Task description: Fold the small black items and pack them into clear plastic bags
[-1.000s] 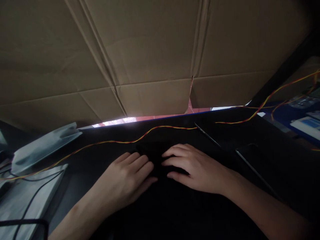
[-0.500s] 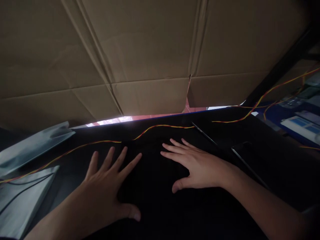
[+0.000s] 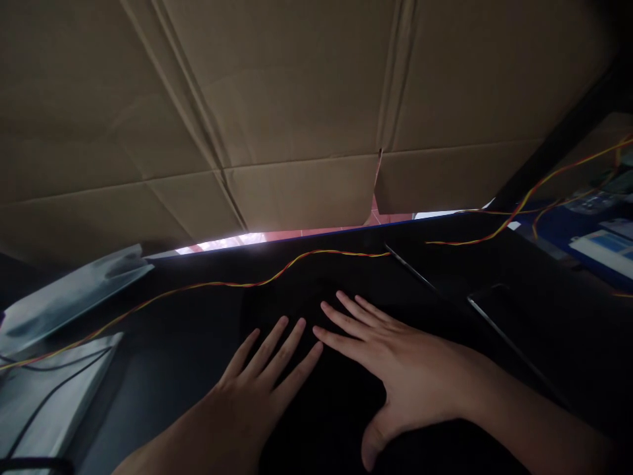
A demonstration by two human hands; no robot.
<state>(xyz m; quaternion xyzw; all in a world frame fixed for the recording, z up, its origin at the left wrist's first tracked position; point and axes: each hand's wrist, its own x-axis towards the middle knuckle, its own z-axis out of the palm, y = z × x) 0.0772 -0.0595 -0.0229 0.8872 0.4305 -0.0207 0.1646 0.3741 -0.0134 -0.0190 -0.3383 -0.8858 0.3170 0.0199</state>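
Note:
My left hand (image 3: pixel 247 396) lies with its fingers spread on a very dark, black item (image 3: pixel 306 422), perhaps cloth; its outline is lost in the poor light. My right hand (image 3: pixel 405 363) rests flat on the same black item, fingers fanned and thumb held away. The two index fingertips nearly meet. Neither hand grips anything. Behind the fingertips a twisted red and yellow wire (image 3: pixel 316 252) runs across the dark tabletop (image 3: pixel 188 330). To the right of my right hand is a dark flat object with a shiny edge (image 3: pixel 504 336), its kind unclear.
A large creased cardboard sheet (image 3: pixel 297 99) stands along the back edge. At the left are a pale plastic bag (image 3: pixel 74 290) and a light flat packet (image 3: pixel 59 389) with a dark cord over it. A thin shiny strip (image 3: pixel 410 265) lies behind my right hand. Packages (image 3: pixel 603 251) sit far right.
My left hand has moved right and toward me, closer to my right hand, and its thumb no longer shows. My right hand has come slightly nearer to me. The wire's middle is more uncovered.

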